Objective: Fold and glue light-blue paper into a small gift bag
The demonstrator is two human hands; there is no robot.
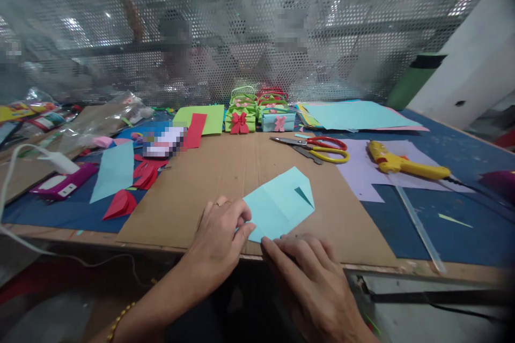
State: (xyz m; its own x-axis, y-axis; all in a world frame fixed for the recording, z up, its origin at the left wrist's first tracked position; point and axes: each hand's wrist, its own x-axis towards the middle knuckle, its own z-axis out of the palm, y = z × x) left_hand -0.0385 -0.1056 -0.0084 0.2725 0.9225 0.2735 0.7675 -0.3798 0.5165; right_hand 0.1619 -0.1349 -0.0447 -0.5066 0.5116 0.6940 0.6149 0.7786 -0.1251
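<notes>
A folded light-blue paper (279, 203) lies on a brown cardboard sheet (225, 171) near the table's front edge. My left hand (219, 238) has its fingers curled and pinches the paper's left corner. My right hand (309, 273) lies flatter, its fingertips pressing the paper's near edge down against the cardboard. One corner of the paper is folded over into a small triangle at its right side.
Scissors (317, 147) with red and yellow handles and a yellow glue gun (402, 163) lie right of centre. Small paper gift baskets (257, 112) stand at the back, beside coloured paper sheets (354, 115). Red and blue paper scraps (120, 177) lie left. A perforated screen rises behind.
</notes>
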